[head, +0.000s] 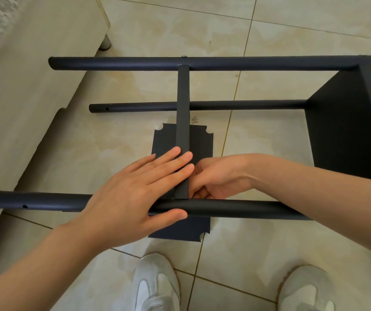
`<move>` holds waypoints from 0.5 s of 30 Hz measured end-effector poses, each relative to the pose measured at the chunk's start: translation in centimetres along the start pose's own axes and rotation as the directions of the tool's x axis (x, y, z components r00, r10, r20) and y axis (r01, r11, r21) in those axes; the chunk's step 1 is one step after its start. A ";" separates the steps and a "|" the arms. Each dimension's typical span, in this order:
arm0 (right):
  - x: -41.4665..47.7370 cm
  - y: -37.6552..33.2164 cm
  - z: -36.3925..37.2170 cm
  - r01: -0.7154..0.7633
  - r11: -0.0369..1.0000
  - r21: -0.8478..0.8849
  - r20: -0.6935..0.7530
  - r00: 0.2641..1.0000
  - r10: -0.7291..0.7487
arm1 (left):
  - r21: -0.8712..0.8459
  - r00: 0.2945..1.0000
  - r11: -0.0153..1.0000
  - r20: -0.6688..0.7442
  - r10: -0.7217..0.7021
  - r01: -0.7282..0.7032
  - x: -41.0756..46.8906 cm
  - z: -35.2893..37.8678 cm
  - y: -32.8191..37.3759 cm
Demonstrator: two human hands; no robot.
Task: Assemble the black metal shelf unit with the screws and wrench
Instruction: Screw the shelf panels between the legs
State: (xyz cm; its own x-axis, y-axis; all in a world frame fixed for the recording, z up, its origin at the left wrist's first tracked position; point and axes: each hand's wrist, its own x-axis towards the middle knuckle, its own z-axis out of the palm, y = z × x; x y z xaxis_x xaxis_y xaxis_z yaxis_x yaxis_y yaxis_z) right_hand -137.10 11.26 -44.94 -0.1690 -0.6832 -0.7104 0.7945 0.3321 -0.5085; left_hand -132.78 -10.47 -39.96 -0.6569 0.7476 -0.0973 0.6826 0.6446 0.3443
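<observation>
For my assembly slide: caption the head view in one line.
Left hand steadies the black crosspiece on the near tube while the right hand curls beside their joint.

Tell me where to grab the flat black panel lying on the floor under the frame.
Take the panel by its near edge, coming from the near side. It lies flat beneath the near tube, and only that end sticks out; its notched corner probably lets fingers slip under.

The left hand [132, 196] is laid flat with stretched fingers, and the right hand [213, 176] is curled inward.
</observation>
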 end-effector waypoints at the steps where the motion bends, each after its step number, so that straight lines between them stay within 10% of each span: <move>1: -0.1 -0.1 -0.1 -0.002 1.000 0.005 0.008 1.000 0.002 | -0.001 1.000 1.000 0.004 -0.002 0.002 0.0 0.0 0.0; 15: -0.5 -0.7 -0.3 -0.031 0.999 -0.026 0.004 1.000 0.031 | 0.003 0.999 1.000 0.033 -0.012 0.012 0.0 -0.3 0.3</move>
State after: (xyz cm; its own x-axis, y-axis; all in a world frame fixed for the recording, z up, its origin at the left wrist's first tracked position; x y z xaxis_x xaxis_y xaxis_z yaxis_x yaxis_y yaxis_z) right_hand -137.73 11.58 -44.34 -0.1419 -0.6752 -0.7238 0.7839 0.3699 -0.4987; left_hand -132.71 -10.30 -39.54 -0.6545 0.7445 -0.1320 0.6757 0.6542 0.3398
